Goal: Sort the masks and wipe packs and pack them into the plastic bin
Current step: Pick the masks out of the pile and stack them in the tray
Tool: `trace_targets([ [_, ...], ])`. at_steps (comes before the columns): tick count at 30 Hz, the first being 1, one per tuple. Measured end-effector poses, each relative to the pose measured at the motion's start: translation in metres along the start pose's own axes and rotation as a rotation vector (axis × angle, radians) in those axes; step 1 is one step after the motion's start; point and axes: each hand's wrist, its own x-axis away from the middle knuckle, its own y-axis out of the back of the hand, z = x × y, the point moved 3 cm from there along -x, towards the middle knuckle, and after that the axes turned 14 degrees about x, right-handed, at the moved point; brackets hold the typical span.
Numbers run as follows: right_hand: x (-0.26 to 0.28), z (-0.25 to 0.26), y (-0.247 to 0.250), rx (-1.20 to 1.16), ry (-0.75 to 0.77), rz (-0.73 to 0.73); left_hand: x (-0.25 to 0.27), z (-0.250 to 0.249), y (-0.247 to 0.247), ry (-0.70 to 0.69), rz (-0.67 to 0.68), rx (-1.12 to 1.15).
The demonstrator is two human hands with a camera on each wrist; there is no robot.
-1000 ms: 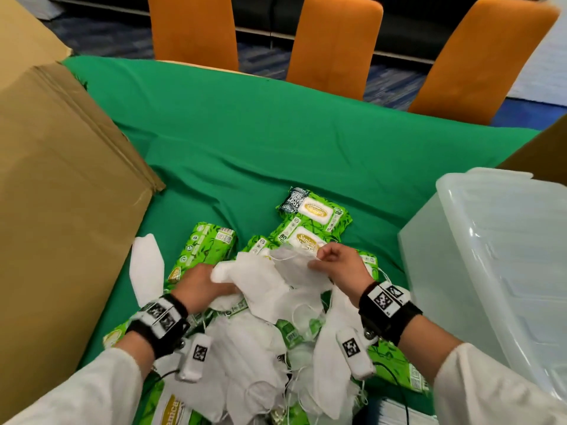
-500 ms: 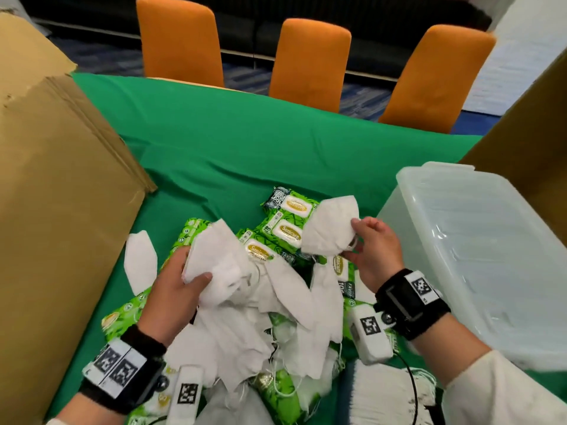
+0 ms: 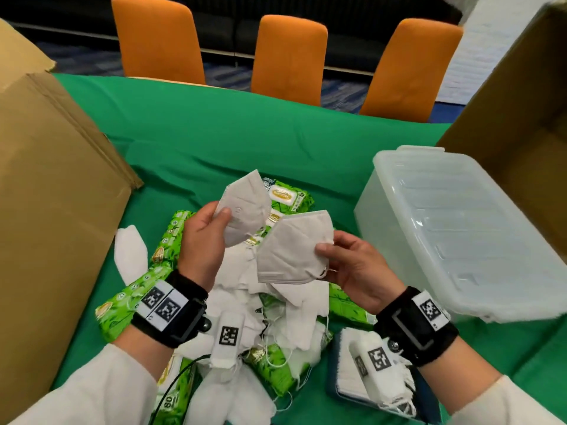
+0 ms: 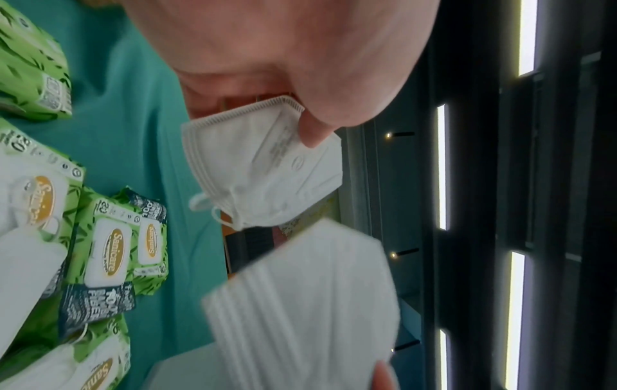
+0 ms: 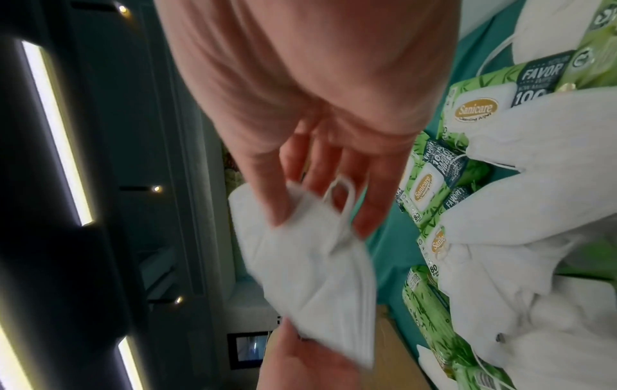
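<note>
My left hand (image 3: 211, 222) pinches a folded white mask (image 3: 245, 207) (image 4: 264, 169) by its edge, raised above the pile. My right hand (image 3: 334, 259) pinches a second white mask (image 3: 291, 250) (image 5: 307, 277) just right of the first; their edges nearly overlap. Below both lies a heap of white masks (image 3: 276, 305) mixed with green wipe packs (image 3: 129, 302) (image 4: 110, 253) (image 5: 424, 192) on the green tablecloth. The clear plastic bin (image 3: 466, 228) sits to the right, its inside pale and hard to read.
A large cardboard box (image 3: 52, 210) stands at the left and another cardboard box (image 3: 521, 118) behind the bin. A lone mask (image 3: 130, 253) lies beside the left box. A dark box of stacked masks (image 3: 362, 375) sits under my right wrist. Three orange chairs (image 3: 288, 56) line the far edge.
Both hands have risen from the pile, each lifting one mask free. The left hand went from gripping a clump to holding a single mask, and the two masks came close together.
</note>
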Motion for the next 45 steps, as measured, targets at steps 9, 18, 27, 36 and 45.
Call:
trace_targets([
  [9,0.038,0.011,-0.015,0.707,0.529,-0.223,0.026,0.006,-0.017,-0.024,0.145,-0.025],
  [18,0.080,0.033,0.006,1.083,0.745,-0.303,0.036,0.003,0.017,0.038,0.068,-0.002],
  [27,0.099,0.027,-0.009,0.943,1.082,-0.297,0.071,0.017,0.007,0.344,0.297,-0.023],
  [36,0.075,-0.014,0.005,1.078,0.668,-0.402,0.063,0.001,-0.019,0.104,0.306,0.050],
  [45,0.048,-0.012,-0.007,0.716,0.387,-0.192,0.069,0.011,0.004,0.025,0.457,-0.186],
])
